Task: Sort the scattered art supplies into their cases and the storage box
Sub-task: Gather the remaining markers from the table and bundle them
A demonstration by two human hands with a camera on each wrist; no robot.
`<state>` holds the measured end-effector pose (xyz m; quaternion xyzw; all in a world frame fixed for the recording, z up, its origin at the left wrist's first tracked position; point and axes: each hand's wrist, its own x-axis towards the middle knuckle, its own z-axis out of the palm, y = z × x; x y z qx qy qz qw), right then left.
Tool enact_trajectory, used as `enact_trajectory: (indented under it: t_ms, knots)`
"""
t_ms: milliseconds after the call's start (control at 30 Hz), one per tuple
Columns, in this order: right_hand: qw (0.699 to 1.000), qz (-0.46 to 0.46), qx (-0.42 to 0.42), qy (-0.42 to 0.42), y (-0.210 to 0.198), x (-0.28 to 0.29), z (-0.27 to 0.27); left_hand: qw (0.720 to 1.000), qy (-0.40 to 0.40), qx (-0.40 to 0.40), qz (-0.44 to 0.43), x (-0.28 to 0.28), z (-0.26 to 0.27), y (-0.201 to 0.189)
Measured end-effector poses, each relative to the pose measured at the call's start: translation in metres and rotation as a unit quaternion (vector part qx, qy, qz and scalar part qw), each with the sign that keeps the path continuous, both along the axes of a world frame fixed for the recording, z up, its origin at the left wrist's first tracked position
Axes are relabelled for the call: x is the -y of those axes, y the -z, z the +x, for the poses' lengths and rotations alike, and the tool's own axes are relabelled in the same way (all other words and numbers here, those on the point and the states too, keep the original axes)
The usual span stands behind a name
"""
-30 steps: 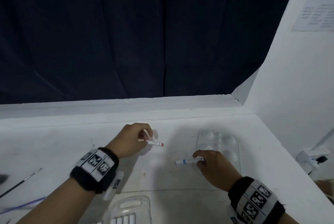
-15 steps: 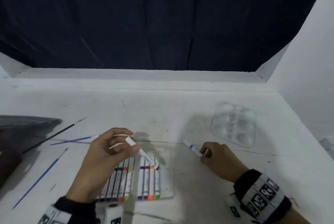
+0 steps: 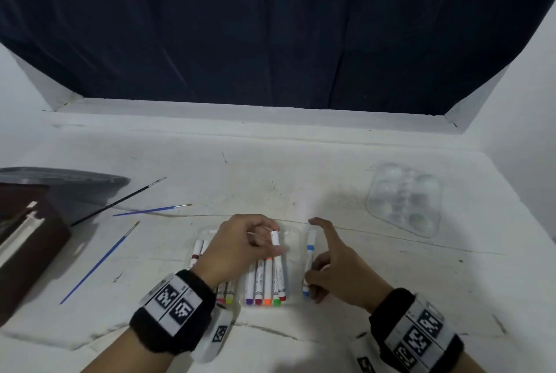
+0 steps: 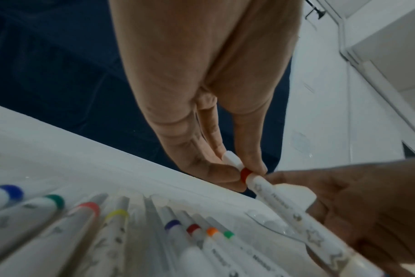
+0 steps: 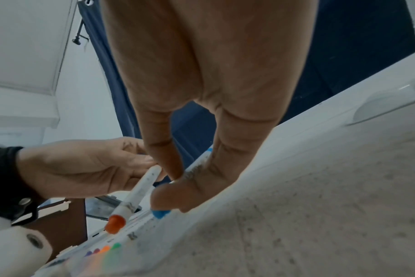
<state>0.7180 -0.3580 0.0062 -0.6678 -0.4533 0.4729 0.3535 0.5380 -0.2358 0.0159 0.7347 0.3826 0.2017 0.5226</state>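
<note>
Nearest, my left hand [image 3: 240,248] pinches the red marker [image 3: 279,267] over the clear marker case [image 3: 296,236], most slots filled. My right hand [image 3: 334,270] pinches the blue marker [image 3: 310,255] just beside the case. Farther off on the desk [image 3: 270,180], three paintbrushes [image 3: 99,261] and the palette [image 3: 404,199] remain unsorted.

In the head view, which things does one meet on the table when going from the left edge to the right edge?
Brown storage box → three paintbrushes → marker case, where the left hand holds a red marker → blue marker held by the right hand → clear paint palette.
</note>
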Motion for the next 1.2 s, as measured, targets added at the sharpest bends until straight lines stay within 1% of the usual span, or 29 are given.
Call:
enact_trajectory:
  t_ms: [133, 200, 233, 333, 500, 633, 733, 867, 967, 1067, 1133, 1200]
  knots:
    - [0.997, 0.014, 0.069, -0.031, -0.005, -0.006, 0.002, 0.992, 0.038, -0.088, 0.083, -0.003, 0.011, 0.006]
    - [0.995, 0.029, 0.082, -0.040, -0.005, -0.008, 0.003, 0.983, 0.064, -0.127, 0.119, -0.001, 0.014, 0.007]
    - [0.994, 0.035, 0.090, -0.045, -0.005, -0.008, 0.003, 0.974, 0.086, -0.155, 0.139, 0.001, 0.015, 0.006]
    - [0.991, 0.040, 0.111, -0.057, -0.005, -0.011, 0.003, 0.934, 0.146, -0.248, 0.210, 0.005, 0.015, 0.003]
    - [0.985, 0.052, 0.140, -0.085, -0.007, -0.018, 0.003, 0.888, 0.170, -0.342, 0.257, 0.006, 0.015, 0.007]
    - [0.981, 0.054, 0.155, -0.107, -0.008, -0.022, 0.004, 0.874, 0.160, -0.366, 0.278, 0.009, 0.016, 0.005]
    - [0.976, 0.059, 0.179, -0.108, -0.004, -0.024, 0.006, 0.862, 0.156, -0.379, 0.298, 0.011, 0.020, 0.002]
    - [0.971, 0.061, 0.210, -0.100, -0.002, -0.024, 0.005, 0.858, 0.158, -0.386, 0.301, 0.012, 0.022, 0.000]
    - [0.954, 0.063, 0.276, -0.100, -0.004, -0.024, 0.003, 0.860, 0.156, -0.385, 0.295, 0.010, 0.020, 0.000]
    - [0.929, 0.055, 0.341, -0.129, -0.009, -0.025, 0.003, 0.862, 0.156, -0.381, 0.295, 0.011, 0.020, 0.001]
    - [0.915, 0.033, 0.372, -0.156, -0.010, -0.025, 0.002, 0.863, 0.154, -0.377, 0.298, 0.011, 0.020, 0.001]
    - [0.908, 0.011, 0.385, -0.162, -0.008, -0.026, -0.001, 0.866, 0.151, -0.373, 0.298, 0.011, 0.019, 0.002]
